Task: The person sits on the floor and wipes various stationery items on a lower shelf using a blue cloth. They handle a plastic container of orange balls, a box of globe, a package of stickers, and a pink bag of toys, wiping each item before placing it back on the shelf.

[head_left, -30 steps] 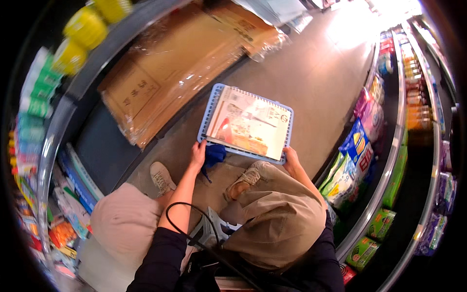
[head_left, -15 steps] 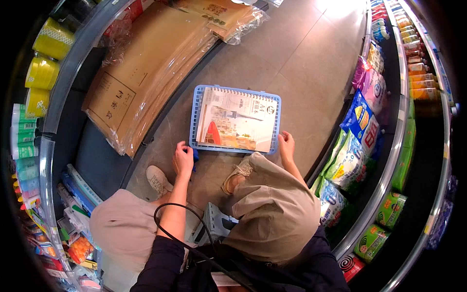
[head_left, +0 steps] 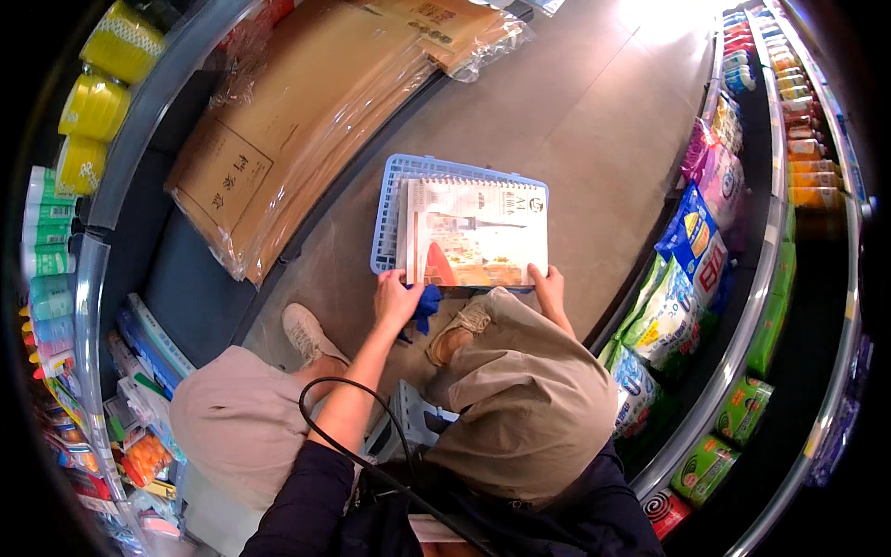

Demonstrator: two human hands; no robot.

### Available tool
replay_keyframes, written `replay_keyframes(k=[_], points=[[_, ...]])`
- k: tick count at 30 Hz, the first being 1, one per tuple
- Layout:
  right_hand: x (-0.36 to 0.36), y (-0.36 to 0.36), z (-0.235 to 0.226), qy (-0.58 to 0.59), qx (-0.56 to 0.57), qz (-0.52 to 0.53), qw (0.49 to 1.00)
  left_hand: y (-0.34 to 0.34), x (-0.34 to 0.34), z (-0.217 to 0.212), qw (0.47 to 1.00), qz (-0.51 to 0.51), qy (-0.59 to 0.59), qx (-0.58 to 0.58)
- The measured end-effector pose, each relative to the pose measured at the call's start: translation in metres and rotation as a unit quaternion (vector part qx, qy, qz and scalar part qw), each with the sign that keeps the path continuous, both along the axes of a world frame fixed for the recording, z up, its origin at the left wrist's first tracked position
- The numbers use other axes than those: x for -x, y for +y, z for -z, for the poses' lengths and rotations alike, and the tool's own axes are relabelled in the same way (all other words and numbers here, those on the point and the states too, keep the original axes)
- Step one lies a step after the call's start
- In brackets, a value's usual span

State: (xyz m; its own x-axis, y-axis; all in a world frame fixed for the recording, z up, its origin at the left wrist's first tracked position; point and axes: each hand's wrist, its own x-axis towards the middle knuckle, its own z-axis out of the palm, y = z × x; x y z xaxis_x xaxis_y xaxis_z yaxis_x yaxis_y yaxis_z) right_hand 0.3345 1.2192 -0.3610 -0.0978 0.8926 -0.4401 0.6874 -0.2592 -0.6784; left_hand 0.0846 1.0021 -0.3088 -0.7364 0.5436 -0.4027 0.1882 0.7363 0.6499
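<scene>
A stack of spiral-bound sketch pads (head_left: 478,232) lies in a blue plastic basket (head_left: 390,204) on the grey floor in front of me. My left hand (head_left: 396,299) grips the near left corner of the pads, with a blue cloth (head_left: 427,308) just beside it. At the near right corner, my right hand (head_left: 549,283) holds the pads' edge. I am crouched, with both knees in beige trousers below the hands.
A large flat cardboard pack wrapped in plastic (head_left: 297,121) lies on the left. Shelves of yellow tape rolls (head_left: 97,102) and stationery curve along the left. Bags of goods (head_left: 691,251) fill low shelves on the right. A grey crate (head_left: 413,418) is between my legs.
The basket with the pads has come lower and closer to my knees. Both hands have shifted from the basket's rim to the near corners of the pads.
</scene>
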Motion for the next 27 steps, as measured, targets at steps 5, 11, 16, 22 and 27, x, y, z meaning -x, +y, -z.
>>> replay_keyframes(k=[5, 11, 16, 22, 27], points=[[-0.009, 0.003, -0.030, 0.175, 0.054, 0.107, 0.977, 0.013, -0.035, -0.033, 0.991, -0.076, -0.103, -0.026], [-0.031, 0.025, -0.088, 0.405, 0.123, 0.212, 0.881, 0.012, -0.046, -0.035, 0.947, 0.001, -0.233, -0.220], [-0.042, 0.039, -0.160, 0.489, 0.125, 0.187, 0.843, 0.015, -0.029, -0.079, 0.947, 0.081, -0.243, -0.191], [0.010, 0.036, -0.327, 0.437, -0.017, 0.030, 0.899, 0.015, 0.083, -0.147, 0.960, 0.154, -0.084, -0.219], [0.048, -0.026, -0.430, 0.414, -0.097, -0.049, 0.904, 0.008, 0.056, -0.312, 0.911, 0.301, 0.202, -0.199]])
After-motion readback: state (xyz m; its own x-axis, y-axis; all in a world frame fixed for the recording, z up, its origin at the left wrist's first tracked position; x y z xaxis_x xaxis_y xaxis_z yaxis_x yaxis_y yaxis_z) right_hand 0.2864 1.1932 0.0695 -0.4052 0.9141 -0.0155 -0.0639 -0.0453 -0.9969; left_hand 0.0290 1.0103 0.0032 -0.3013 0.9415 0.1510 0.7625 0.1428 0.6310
